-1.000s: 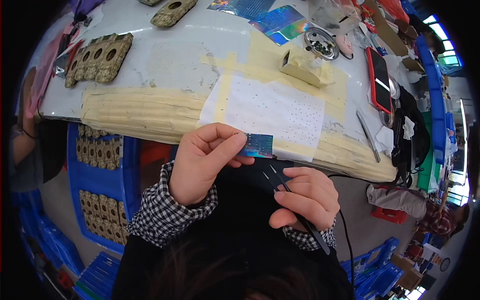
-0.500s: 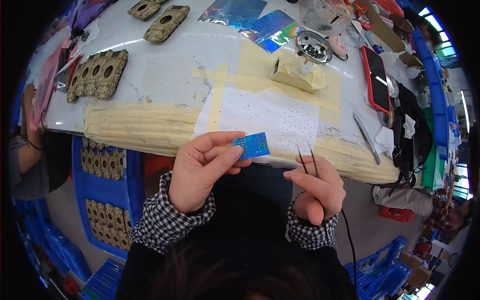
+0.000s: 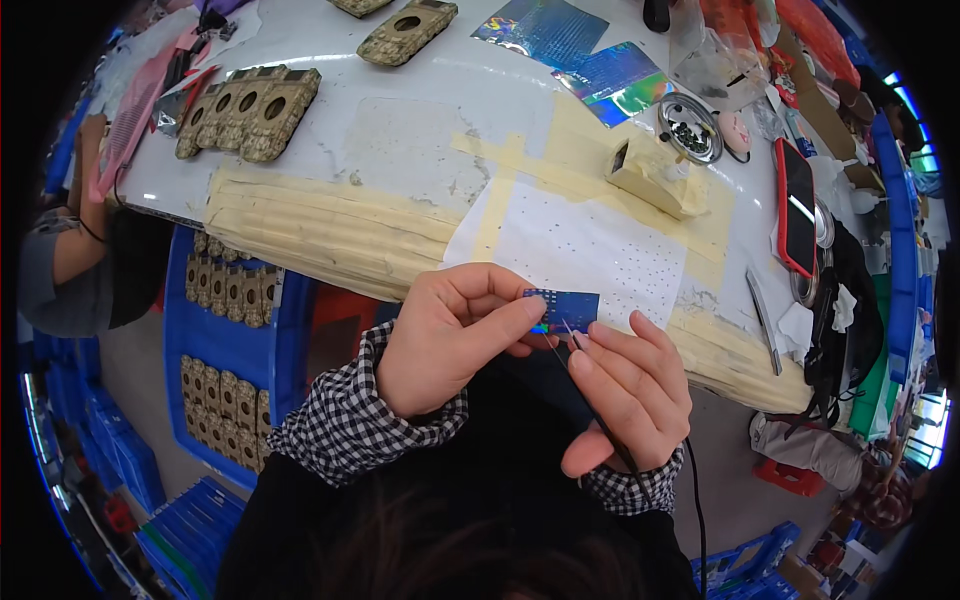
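My left hand point(image 3: 425, 345) pinches a small, shiny blue sticker sheet point(image 3: 577, 304) between thumb and fingers, above the near edge of the table. Rows of tiny pale marks cover the part of the sheet by my thumb. In my right hand point(image 3: 637, 395) is a pair of dark, slim tweezers point(image 3: 598, 418), their points at the lower edge of the sheet. Whether the tips grip anything is too small to tell. My right fingertips come close to the sheet's right corner. Just beyond lies a white paper point(image 3: 560, 232) dotted with many tiny specks.
Camouflage-patterned shells with round holes point(image 3: 262, 115) stand at the table's left; more fill a blue crate point(image 3: 225, 345) below. A taped block point(image 3: 650, 180), a dish of dark bits point(image 3: 690, 135), a red-cased phone point(image 3: 796, 205) and a metal blade-like tool point(image 3: 762, 320) lie right. A person sits left.
My right hand has brought the tweezers left and onto the blue sheet, which now tilts differently. The tweezers' arms have drawn closer together. The whole view has swung, shifting the table rightward.
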The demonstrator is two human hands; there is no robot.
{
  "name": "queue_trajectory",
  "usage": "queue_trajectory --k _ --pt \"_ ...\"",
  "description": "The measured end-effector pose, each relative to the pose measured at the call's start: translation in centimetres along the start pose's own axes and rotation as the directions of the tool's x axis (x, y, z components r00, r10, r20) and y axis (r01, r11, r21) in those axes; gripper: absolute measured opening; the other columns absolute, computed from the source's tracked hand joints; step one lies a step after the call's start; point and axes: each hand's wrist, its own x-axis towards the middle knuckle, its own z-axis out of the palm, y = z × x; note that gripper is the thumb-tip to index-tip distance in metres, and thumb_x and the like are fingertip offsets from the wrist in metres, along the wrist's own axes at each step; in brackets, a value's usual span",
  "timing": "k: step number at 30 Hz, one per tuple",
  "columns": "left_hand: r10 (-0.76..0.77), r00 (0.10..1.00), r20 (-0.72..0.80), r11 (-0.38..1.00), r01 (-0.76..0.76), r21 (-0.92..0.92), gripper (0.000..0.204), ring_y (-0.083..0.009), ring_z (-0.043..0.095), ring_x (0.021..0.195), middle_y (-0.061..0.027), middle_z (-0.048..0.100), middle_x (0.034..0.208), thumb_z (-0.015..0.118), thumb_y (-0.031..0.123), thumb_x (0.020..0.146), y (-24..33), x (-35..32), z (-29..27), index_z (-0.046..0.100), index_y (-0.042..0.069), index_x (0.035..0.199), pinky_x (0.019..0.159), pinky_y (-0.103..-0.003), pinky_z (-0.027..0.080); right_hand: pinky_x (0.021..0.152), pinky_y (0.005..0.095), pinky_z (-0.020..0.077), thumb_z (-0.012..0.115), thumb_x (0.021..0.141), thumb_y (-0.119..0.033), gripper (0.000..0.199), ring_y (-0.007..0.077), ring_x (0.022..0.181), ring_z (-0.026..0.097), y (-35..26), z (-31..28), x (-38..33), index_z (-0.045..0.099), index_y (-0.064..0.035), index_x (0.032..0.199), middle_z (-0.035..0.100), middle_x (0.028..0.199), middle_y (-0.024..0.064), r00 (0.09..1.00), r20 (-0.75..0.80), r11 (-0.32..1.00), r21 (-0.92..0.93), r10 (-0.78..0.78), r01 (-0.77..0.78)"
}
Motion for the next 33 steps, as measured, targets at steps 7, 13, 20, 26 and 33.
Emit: queue_trajectory --k 7,13,20,26,33 --pt "-0.011 1.000 0.020 1.000 0.012 -0.028 0.015 -0.0099 0.063 0.075 -0.0079 0.065 0.082 0.058 0.011 0.087 -0.14 -0.12 -0.24 0.059 -0.003 0.092 0.065 -0.021 0.049 0.091 0.0424 0.0444 0.075 0.069 -0.026 0.037 0.0213 0.096 0.063 -0.42 0.84 0.11 0.065 -0.0064 0.099 0.067 0.093 0.0081 0.997 0.002 0.997 -0.020 0.079 -0.079" --pt "-0.001 1.000 0.027 0.998 0.003 -0.069 0.014 -0.0101 0.063 0.076 -0.0079 0.065 0.084 0.057 0.010 0.087 -0.34 -0.02 -0.26 0.059 -0.003 0.092 0.064 -0.020 0.048 0.092 0.0444 0.0430 0.074 0.071 -0.021 0.033 0.0212 0.095 0.063 -0.47 0.83 0.30 0.065 -0.0067 0.099 0.067 0.092 0.0080 0.993 -0.001 0.993 -0.005 0.119 -0.119" --pt "0.004 0.999 0.036 0.997 -0.001 -0.081 0.014 -0.0109 0.063 0.076 -0.0083 0.065 0.085 0.057 0.010 0.087 -0.38 -0.07 -0.42 0.058 -0.004 0.093 0.066 -0.020 0.049 0.093 0.0455 0.0424 0.074 0.071 -0.016 0.030 0.0217 0.093 0.063 -0.45 0.92 0.51 0.065 -0.0060 0.098 0.067 0.090 0.0087 0.989 0.001 0.988 0.037 0.147 -0.147" --pt "0.004 1.000 0.028 0.997 -0.002 -0.083 0.015 -0.0115 0.063 0.076 -0.0086 0.065 0.086 0.057 0.010 0.087 -0.41 -0.17 -0.43 0.058 -0.004 0.092 0.066 -0.020 0.049 0.093 0.0468 0.0418 0.074 0.070 -0.011 0.031 0.0225 0.093 0.063 -0.24 0.85 0.69 0.065 -0.0053 0.099 0.067 0.090 0.0089 0.982 0.010 0.974 0.130 0.188 -0.188" --pt "0.000 1.000 0.029 0.996 0.003 -0.086 0.015 -0.0124 0.064 0.077 -0.0089 0.065 0.087 0.058 0.009 0.087 -0.45 -0.17 -0.50 0.058 -0.004 0.094 0.066 -0.020 0.049 0.094 0.0473 0.0414 0.073 0.070 -0.009 0.032 0.0231 0.092 0.064 -0.01 0.81 0.89 0.064 -0.0045 0.100 0.066 0.091 0.0090 0.981 0.018 0.966 0.173 0.194 -0.194"
